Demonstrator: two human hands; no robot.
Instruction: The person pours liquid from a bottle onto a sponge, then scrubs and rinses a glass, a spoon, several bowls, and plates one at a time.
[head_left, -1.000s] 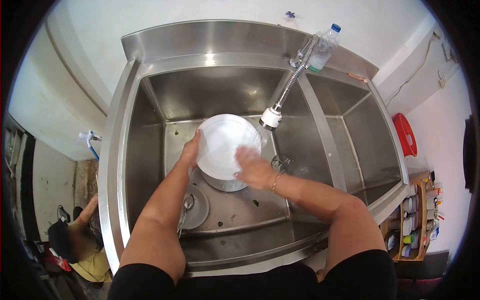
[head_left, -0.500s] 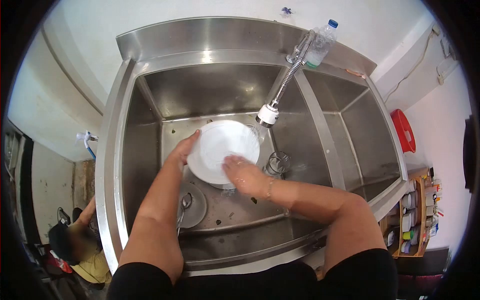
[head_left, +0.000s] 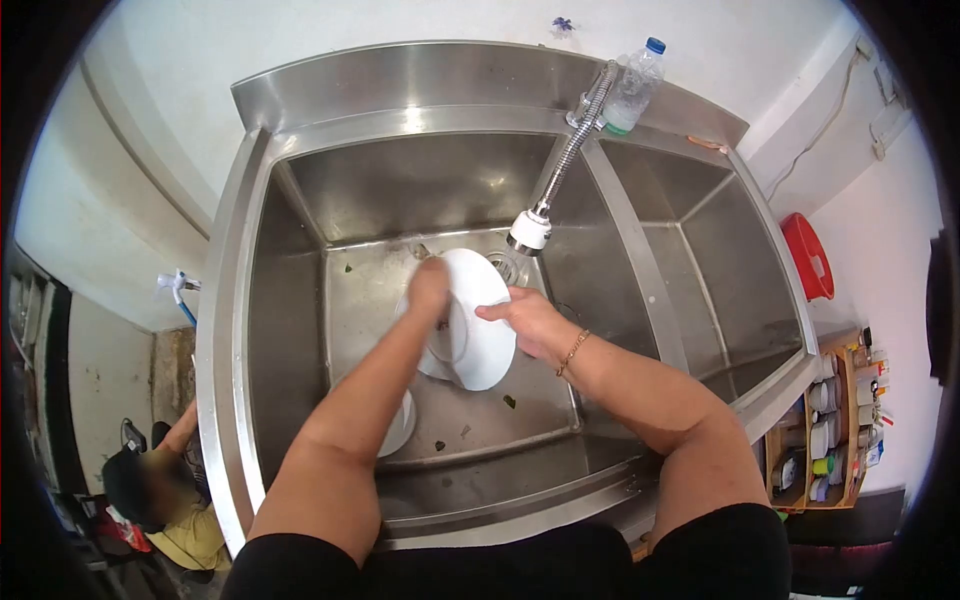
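A white plate (head_left: 487,335) is tilted up on its side inside the large sink basin. My right hand (head_left: 535,322) grips its right edge, thumb on the near face. My left hand (head_left: 430,287) is at the plate's left side, smeared by motion, so its fingers cannot be made out. Another white dish surface (head_left: 445,335) shows beside the plate under my left wrist. A small pale plate (head_left: 400,430) lies on the basin floor, partly covered by my left forearm. The faucet head (head_left: 530,232) hangs just above and right of the plate.
Food scraps (head_left: 510,402) dot the basin floor, and a drain strainer (head_left: 503,266) is behind the plate. A plastic bottle (head_left: 634,88) stands on the back ledge. To the right are a second basin (head_left: 700,270), a red basin (head_left: 806,256) and a dish shelf (head_left: 850,425). A person (head_left: 165,490) is at lower left.
The plate has gone from lying nearly face-up to tilted on its side. My right hand has moved from its face to its right edge; my left hand has shifted right across its left side.
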